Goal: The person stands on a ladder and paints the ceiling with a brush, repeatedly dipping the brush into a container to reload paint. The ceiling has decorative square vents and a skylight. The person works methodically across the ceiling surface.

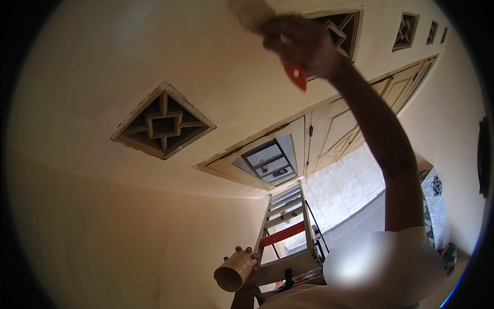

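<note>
My right hand [306, 46] is raised high against the cream wall [216, 67]. Its fingers are wrapped around a paintbrush [296, 77], whose red handle end pokes out below the fist. The pale bristle end points up and left, smeared by motion, near or at the wall; contact cannot be made out. Low in the view, my left hand [254, 261] grips a tan cylindrical container [237, 269] from behind, fingertips curled over its side. The container is tilted with one round end toward me; what is inside is too dark to tell.
A ladder [282, 234] with a red rung stands below me. Diamond-shaped lattice vents [163, 123] are set in the wall. Under them runs a cream door or cupboard frame [329, 126] with a mirror-like pane [270, 160]. Light tiles [342, 183] cover the floor.
</note>
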### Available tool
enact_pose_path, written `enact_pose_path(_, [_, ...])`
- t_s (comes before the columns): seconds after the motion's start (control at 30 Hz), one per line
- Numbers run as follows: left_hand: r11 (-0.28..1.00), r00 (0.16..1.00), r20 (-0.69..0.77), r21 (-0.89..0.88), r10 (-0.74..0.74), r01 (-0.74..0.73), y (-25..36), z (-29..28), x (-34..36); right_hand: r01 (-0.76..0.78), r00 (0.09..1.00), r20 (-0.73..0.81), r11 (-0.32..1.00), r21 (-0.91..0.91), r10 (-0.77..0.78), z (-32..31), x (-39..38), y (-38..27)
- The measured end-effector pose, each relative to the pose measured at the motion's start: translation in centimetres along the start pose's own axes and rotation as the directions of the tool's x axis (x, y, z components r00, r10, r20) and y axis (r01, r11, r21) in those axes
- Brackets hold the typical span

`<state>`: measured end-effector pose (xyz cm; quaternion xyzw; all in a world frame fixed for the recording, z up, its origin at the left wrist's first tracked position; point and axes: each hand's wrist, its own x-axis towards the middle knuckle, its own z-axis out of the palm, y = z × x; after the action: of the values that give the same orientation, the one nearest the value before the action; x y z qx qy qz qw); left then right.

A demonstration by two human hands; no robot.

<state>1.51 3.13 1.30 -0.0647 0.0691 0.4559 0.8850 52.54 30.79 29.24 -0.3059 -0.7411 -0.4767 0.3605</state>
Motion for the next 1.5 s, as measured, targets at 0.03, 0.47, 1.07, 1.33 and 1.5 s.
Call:
enact_pose_path(0.03, [1.0, 1.0, 0.003, 0.009, 0.005, -0.005, 0.1, 0.0, -0.2, 0.001, 1.0, 0.001, 0.998, 0.066, -0.001, 0.9, -2.0, -1.9])
enact_pose_path(0.47, [1.0, 1.0, 0.0, -0.001, 0.001, -0.001, -0.6, 0.8, 0.1, -0.294, 0.924, 0.355, 0.862, 0.413, 0.145, 1.2, -8.7, -9.3])
enact_pose_path(1.07, [0.995, 0.999, 0.04, -0.099, 0.028, -0.024, -0.4, 0.2, -0.2, -0.284, 0.899, -0.308, 0.95, 0.132, 0.311, -5.9, 6.4, 8.2])
enact_pose_path(1.33, [0.994, 0.995, 0.067, -0.078, 0.079, -0.074, 0.3, 0.5, -0.9, -0.093, 0.99, 0.134, 0.939, 0.331, 0.051, 0.5, 2.7, -8.5])
enact_pose_path(1.5, [0.993, 0.995, 0.016, -0.074, 0.096, -0.095, 0.5, -1.0, -0.4, -0.37, 0.926, 0.283, 0.756, 0.54, 0.251, 0.4, 6.4, -1.3])
